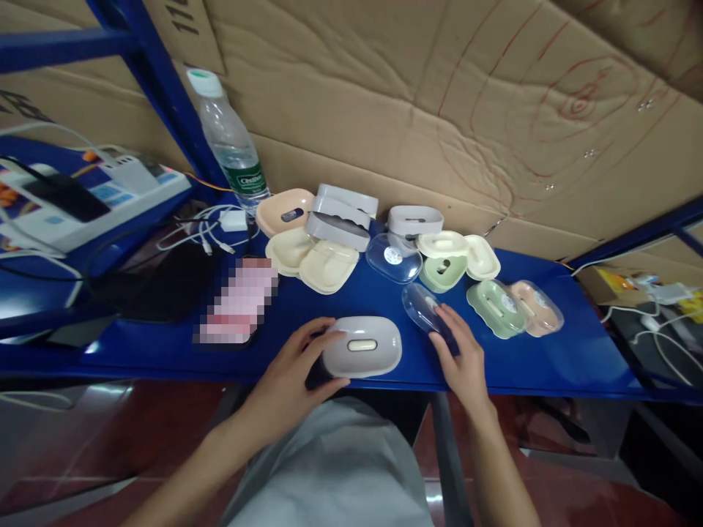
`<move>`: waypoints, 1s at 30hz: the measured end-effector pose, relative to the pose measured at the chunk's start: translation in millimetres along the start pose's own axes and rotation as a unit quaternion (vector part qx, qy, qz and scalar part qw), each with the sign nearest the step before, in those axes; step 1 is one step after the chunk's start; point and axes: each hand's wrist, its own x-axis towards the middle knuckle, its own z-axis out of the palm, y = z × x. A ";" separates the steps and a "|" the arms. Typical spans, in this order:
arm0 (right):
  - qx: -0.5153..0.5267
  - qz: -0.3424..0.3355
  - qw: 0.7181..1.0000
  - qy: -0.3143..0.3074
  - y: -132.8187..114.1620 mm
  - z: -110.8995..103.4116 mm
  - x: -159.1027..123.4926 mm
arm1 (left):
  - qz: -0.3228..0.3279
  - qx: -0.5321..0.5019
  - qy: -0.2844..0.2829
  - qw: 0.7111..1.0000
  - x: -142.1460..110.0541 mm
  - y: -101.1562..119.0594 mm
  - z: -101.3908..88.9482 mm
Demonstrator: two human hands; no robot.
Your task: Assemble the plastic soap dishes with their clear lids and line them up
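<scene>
My left hand (301,360) is closed around the left end of a grey oval soap dish (381,353), with a small cream strip in the slot at its middle. The dish lies near the table's front edge. To the right, my right hand (462,359) grips the side of a clear plastic lid (418,306), which is tilted. Behind that lid rests another clear lid (392,265) with a round sticker. A green soap dish (497,311) and a peach soap dish (541,313), each under a clear cover, sit right of my right hand.
Grey frames (337,228), cream trays (329,265) and a peach tray (274,212) are piled at the back. A water bottle (231,146) stands behind them. A phone (239,300), cables and a power strip (159,187) lie left. Cardboard (356,95) walls the back.
</scene>
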 end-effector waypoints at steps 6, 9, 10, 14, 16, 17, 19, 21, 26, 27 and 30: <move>0.019 -0.185 0.974 -0.129 -50.7 14.2 -10.1 | -0.024 -0.042 -0.034 0.998 13.5 0.0 12.4; -0.009 -0.208 0.969 -0.136 -58.1 19.3 -10.4 | -0.032 -0.060 -0.039 0.997 12.7 -2.4 11.7; -0.015 -0.210 0.967 -0.141 -59.1 19.1 -9.2 | -0.034 -0.066 -0.042 0.996 12.5 -2.9 10.6; -0.024 -0.215 0.962 -0.164 -63.1 10.5 -0.8 | -0.040 -0.084 -0.053 0.994 14.0 -3.0 7.0; -0.027 -0.216 0.961 -0.168 -65.3 6.0 2.7 | -0.042 -0.089 -0.056 0.994 15.2 -2.4 6.2; -0.028 -0.217 0.961 -0.170 -66.1 4.7 3.7 | -0.043 -0.090 -0.057 0.993 15.6 -2.1 6.0; -0.031 -0.220 0.959 -0.176 -66.7 4.2 4.4 | -0.043 -0.092 -0.062 0.993 16.1 -1.5 5.8; -0.033 -0.218 0.959 -0.178 -66.3 5.9 4.0 | -0.046 -0.092 -0.066 0.992 16.3 -1.0 5.5; -0.042 -0.216 0.960 -0.173 -67.2 8.0 4.5 | -0.053 -0.097 -0.072 0.991 16.6 0.3 3.8; -0.046 -0.220 0.958 -0.176 -67.7 7.7 4.6 | -0.054 -0.098 -0.077 0.991 16.6 0.4 3.4; -0.066 -0.229 0.955 -0.175 -68.4 9.9 3.2 | -0.060 -0.099 -0.085 0.990 16.3 0.3 2.5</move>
